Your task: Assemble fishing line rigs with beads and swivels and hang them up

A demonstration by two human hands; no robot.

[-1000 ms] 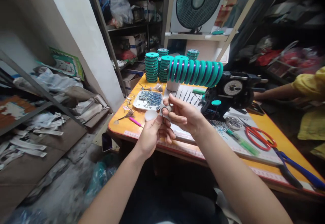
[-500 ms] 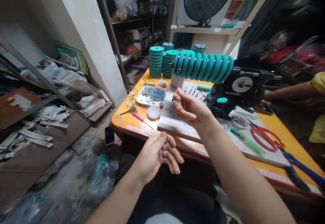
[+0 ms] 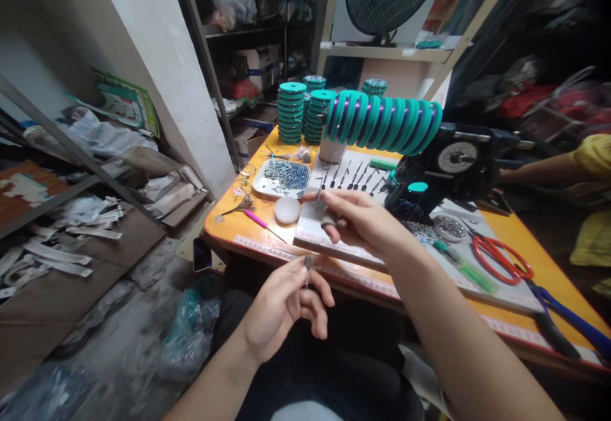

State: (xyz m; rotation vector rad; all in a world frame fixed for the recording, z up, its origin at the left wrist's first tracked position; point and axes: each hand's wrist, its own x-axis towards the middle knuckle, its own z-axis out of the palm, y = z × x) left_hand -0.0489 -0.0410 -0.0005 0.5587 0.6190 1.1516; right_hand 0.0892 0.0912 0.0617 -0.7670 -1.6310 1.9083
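Note:
My left hand [image 3: 286, 300] is below the orange table's [image 3: 229, 233] front edge, its thumb and forefinger pinched on a small dark piece [image 3: 308, 262]. My right hand [image 3: 356, 217] hovers over the white board [image 3: 315, 227], fingers closed round a small grey ring-like piece [image 3: 329, 219] and a thin pin-like piece [image 3: 319, 200]. Behind it a row of teal spools [image 3: 382, 122] sits on the shaft of a black winding machine [image 3: 453, 166]. Several small tools lie in a row on the board.
A white tray of small metal parts [image 3: 281, 176], a round white lid [image 3: 287, 210] and a pink-handled tool [image 3: 258, 219] lie at left. Stacked teal spools [image 3: 292, 112] stand behind. Red scissors [image 3: 499, 259] and blue-handled pliers [image 3: 568, 319] lie at right. Another person's arm [image 3: 548, 170] reaches in.
My hands have parted: the left dropped from the right hand to below the table edge. The right hand rose, then came down toward the white board.

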